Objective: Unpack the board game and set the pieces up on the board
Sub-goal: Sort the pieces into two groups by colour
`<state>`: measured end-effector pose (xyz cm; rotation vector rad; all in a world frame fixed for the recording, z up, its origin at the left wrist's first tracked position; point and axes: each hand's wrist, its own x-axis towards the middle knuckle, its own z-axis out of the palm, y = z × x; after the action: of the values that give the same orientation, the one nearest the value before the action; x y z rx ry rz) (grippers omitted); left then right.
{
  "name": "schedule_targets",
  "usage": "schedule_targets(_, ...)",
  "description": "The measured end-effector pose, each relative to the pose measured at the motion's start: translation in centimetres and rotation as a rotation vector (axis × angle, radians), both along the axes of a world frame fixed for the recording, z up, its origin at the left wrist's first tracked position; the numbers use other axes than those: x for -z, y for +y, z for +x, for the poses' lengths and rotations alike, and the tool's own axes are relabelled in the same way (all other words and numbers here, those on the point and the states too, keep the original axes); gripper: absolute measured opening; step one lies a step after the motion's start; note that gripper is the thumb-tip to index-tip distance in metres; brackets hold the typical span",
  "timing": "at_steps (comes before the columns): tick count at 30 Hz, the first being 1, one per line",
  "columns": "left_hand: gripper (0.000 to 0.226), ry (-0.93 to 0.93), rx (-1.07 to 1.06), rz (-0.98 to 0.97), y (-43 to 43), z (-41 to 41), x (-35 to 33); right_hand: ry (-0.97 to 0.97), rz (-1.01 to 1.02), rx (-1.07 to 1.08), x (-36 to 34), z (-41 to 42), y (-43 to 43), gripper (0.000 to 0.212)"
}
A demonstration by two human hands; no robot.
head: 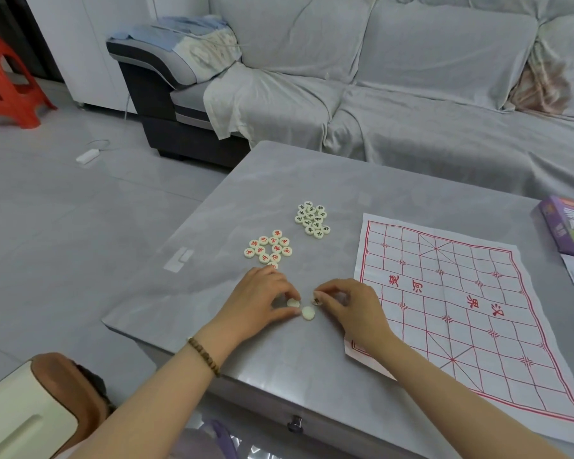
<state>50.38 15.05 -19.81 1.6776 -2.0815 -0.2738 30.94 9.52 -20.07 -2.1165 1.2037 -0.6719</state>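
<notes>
Grey stone-look table (279,180) stands in front of a sofa (411,77) w/ a grey cover. On the table's right side a paper board (478,309) lies flat. It has a red grid, and red characters 楚河 and 汉界 run across its middle, turned away from this side. At the right edge is a purple game box (567,226), cut off by the frame; its big characters are only partly legible, prob. 象棋. Left of the board, mid-table, sits a loose cluster of red-lettered pieces (268,248). The black-lettered pieces (312,220) form a 2nd cluster just beyond, toward the far edge. Their characters are too small to read.

L hand (259,299), bead bracelet (204,356) on the wrist, is close to the near edge w/ fingers curled. Its thumb + forefinger pinch a blank-side piece (293,303) on the tabletop. R hand (348,306), just beside it, pinches a black-marked piece (317,300) that is tilted up. Btwn the hands a third piece (308,313) lies flat, blank face up, at the L thumb tip.
</notes>
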Motion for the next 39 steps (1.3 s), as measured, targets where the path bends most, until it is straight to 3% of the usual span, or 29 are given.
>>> schedule_targets(8,0.018,0.088,-0.199,-0.032,-1.8,-0.1,0.2,-0.021,-0.065,0.013,0.2,0.1,-0.7,0.004)
schedule_targets(14,0.019,0.126,-0.246,-0.062,-1.8,0.4,-0.2,0.182,-0.183,-0.209,0.3,-0.6,0.7,0.023)
schedule_targets(20,0.021,0.160,-0.309,-0.109,-0.2,2.1,-0.5,0.173,-0.182,-0.143,0.1,1.1,0.0,0.021)
schedule_targets(29,0.043,0.171,-0.206,0.049,2.2,1.5,-0.1,0.079,-0.182,-0.024,0.1,1.0,-0.9,0.021)
schedule_targets(31,0.055,0.115,-0.172,0.082,2.4,1.4,0.2,0.096,-0.206,-0.111,-0.4,0.1,-0.2,0.030)
schedule_targets(35,0.073,-0.060,-0.104,0.142,2.2,0.8,0.6,0.415,-0.200,-0.445,-0.4,-1.0,1.7,0.066)
schedule_targets(39,0.073,-0.176,-0.077,0.210,1.5,0.0,0.9,0.535,-0.106,-0.466,-0.2,-1.5,1.9,0.078)
